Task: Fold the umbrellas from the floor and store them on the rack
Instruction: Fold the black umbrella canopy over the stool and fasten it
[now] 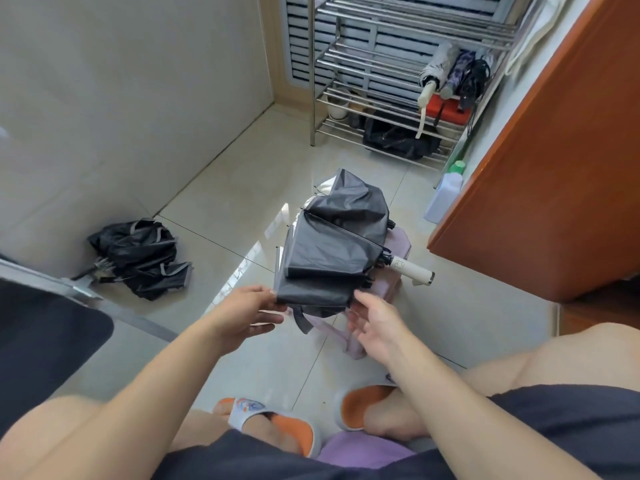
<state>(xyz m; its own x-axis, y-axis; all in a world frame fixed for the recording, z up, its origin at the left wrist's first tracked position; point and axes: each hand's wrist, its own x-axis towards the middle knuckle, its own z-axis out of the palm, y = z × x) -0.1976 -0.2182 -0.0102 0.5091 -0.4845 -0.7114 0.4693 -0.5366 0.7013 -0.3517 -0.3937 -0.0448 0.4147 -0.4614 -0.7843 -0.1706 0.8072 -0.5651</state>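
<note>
- Umbrella, grey canopy (332,251): lies collapsed but unrolled on a low lilac stool (398,244) in mid-floor; white handle (410,270) points right, canopy edge faces the person. Raised on the stool, it probably sits within easy reach for pleating.
- Left hand (242,313): at the near-left corner of the canopy, fingertips touching or lightly pinching the fabric edge; whether it truly grips cannot be told. Judged to be drawing a panel flat.
- Right hand (377,318): palm up, fingers spread and relaxed, just beside the near-right underside of the canopy; holds nothing. Likely placed to support or gather the loose folds.
- Umbrella, black with grey trim (138,258): crumpled on the floor at left, close to the wall, ribs showing; unfolded and awaiting its turn.
- Rack, metal, tiered (381,64): stands far, against the slatted panel. Three folded umbrellas (453,74) lie side by side at the right end of a middle shelf, handles toward the room, so part of the task is judged done.
- Lower rack shelves: red box (450,110), black bag (398,140), pale pot (337,105).
- Bottle, white with green cap (446,192): on the floor beside the orange wooden door (554,168) at right.
- Slippers, orange and white (277,424): worn by the seated person, near edge.
- Step in hand: arranging the canopy folds before rolling and strapping.
</note>
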